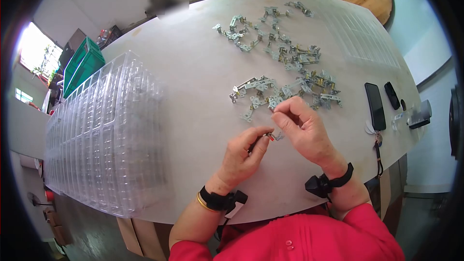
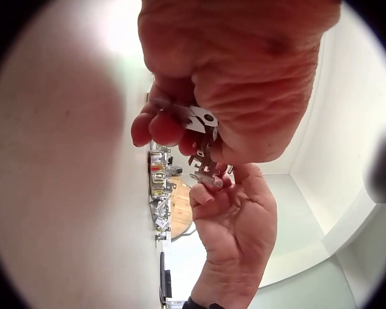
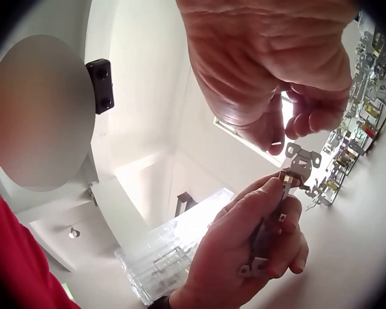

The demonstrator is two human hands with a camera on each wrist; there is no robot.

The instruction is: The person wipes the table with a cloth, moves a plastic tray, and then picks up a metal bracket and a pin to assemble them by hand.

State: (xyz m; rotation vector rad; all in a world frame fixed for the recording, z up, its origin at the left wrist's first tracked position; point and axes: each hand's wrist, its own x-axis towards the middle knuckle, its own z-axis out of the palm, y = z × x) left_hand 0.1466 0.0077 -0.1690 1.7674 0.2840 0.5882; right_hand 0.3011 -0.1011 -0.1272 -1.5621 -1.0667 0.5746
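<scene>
My left hand (image 1: 244, 154) pinches a slim metal bracket (image 3: 300, 164) between thumb and fingers over the near part of the table. The bracket's flat, holed end sticks out past the thumb, and much of its length is hidden inside the hand. A small red spot shows near the fingertips in the head view. My right hand (image 1: 305, 128) hovers just beyond that end, fingers bent. In the right wrist view its thumb and fingers stand apart, with nothing visible between them. Many similar metal brackets (image 1: 261, 84) lie in loose heaps just beyond both hands.
Stacked clear plastic trays (image 1: 104, 145) fill the table's left side. Another clear tray (image 1: 360, 34) lies at the far right. A phone (image 1: 375, 106), a black case (image 1: 392, 95) and a keychain strap (image 1: 379, 157) rest on the right. A green crate (image 1: 83, 65) stands past the left edge.
</scene>
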